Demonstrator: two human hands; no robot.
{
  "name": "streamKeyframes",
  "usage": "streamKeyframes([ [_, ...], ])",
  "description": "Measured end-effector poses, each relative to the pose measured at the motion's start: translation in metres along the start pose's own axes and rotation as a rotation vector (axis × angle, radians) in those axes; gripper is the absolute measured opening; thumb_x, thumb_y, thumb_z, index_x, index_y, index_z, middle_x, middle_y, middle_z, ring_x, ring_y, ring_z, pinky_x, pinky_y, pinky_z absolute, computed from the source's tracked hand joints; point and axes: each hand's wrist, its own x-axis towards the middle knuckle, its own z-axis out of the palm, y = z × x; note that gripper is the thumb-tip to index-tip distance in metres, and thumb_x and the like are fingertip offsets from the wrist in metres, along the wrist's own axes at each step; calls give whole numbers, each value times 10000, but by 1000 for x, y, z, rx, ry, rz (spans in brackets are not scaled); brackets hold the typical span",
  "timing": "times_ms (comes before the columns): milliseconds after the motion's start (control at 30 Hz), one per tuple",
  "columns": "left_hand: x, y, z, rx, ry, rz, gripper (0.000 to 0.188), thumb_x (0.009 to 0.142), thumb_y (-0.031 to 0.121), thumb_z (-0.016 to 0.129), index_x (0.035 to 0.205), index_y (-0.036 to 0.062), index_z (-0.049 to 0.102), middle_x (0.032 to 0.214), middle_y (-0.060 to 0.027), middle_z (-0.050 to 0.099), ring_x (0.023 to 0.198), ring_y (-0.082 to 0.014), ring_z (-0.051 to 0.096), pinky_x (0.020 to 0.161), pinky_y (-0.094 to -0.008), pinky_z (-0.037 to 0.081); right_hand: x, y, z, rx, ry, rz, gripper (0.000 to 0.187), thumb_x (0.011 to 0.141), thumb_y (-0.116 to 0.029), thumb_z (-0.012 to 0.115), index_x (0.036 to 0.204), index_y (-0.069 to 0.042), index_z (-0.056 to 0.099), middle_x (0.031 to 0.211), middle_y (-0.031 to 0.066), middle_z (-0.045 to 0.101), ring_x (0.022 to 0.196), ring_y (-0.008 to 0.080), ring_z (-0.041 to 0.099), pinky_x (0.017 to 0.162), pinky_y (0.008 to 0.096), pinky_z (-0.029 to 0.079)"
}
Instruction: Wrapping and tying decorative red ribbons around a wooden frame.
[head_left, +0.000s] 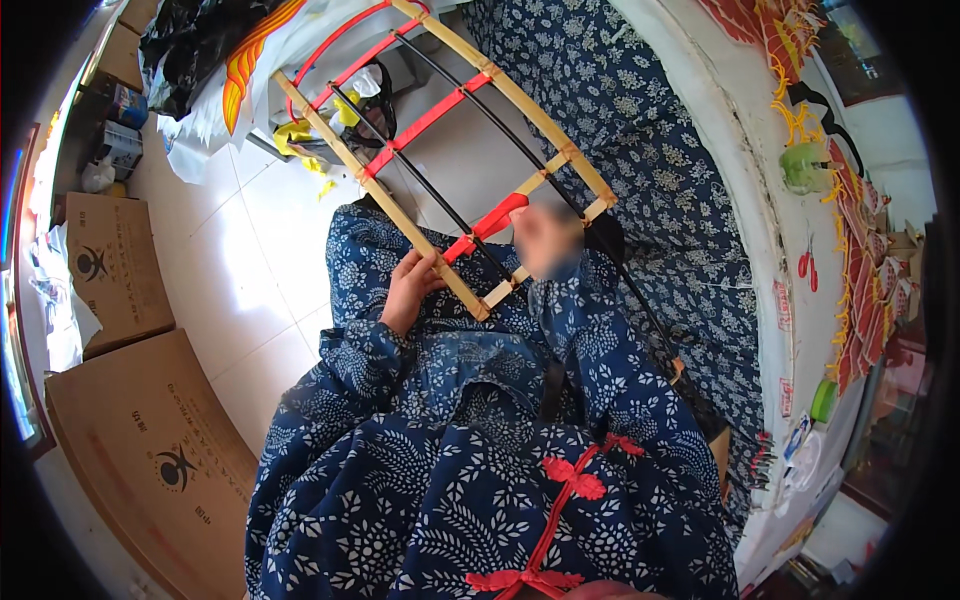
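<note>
A kite-like lattice frame of pale bamboo strips [532, 110] is held slanting in front of me, its near end over my lap. Two long black rods [430, 187] run along it, and red bands wrap the crossbars. My left hand [405, 290] is closed round the left strip close to the near corner. At the nearest red crossbar, my right hand [545, 240] has its fingers closed at the end of a red ribbon [497, 220], which lies along the bar. Part of the right hand is blurred.
Cardboard boxes [150, 440] stand at left on the tiled floor [240, 250]. Beyond the frame lie a black plastic bag [190, 50] and yellow scraps [300, 140]. Blue patterned cloth [650, 130] hangs beside a white table [735, 110] holding red scissors [808, 268] and a green jar [803, 167].
</note>
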Motion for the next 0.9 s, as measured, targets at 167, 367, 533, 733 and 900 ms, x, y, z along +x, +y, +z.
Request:
streamKeyframes([
  [167, 1, 0, 4, -7, -6, -6, 261, 984, 249, 521, 1155, 55, 558, 1002, -34, 620, 871, -123, 614, 781, -266, 508, 29, 22, 13, -124, -180, 315, 324, 930, -330, 609, 886, -13, 661, 640, 63, 612, 557, 159, 583, 574, 300, 468],
  [367, -1, 1, 0, 5, -21, 19, 251, 991, 235, 513, 1158, 50, 549, 991, -33, 623, 908, -128, 623, 794, -271, 505, 43, 25, 10, -64, -327, 611, 369, 935, -376, 591, 876, -18, 657, 609, 36, 565, 536, 135, 568, 562, 314, 475],
  [533, -2, 6, 5, 26, -46, 31, 240, 989, 220, 523, 1153, 47, 546, 997, -31, 626, 919, -127, 626, 801, -273, 513, 14, 0, -3, 71, -258, 561, 363, 926, -351, 601, 875, 6, 643, 719, 65, 578, 588, 167, 591, 589, 345, 504],
  [733, -7, 15, 6, 25, -85, 41, 257, 973, 217, 555, 1163, 45, 537, 1019, -42, 631, 914, -129, 630, 782, -272, 534, -74, -39, -22, -652, -83, -309, 480, 827, -283, 697, 1203, -18, 559, 1196, 123, 594, 1229, 342, 439, 1041, 472, 312],
  [900, -22, 37, 28, 58, -104, 85, 286, 948, 200, 602, 1157, 19, 529, 1026, -64, 645, 950, -141, 639, 754, -258, 557, -108, -22, -46, -586, -63, -129, 536, 830, -290, 696, 1271, -38, 524, 1225, 123, 592, 1183, 323, 504, 1005, 441, 369],
])
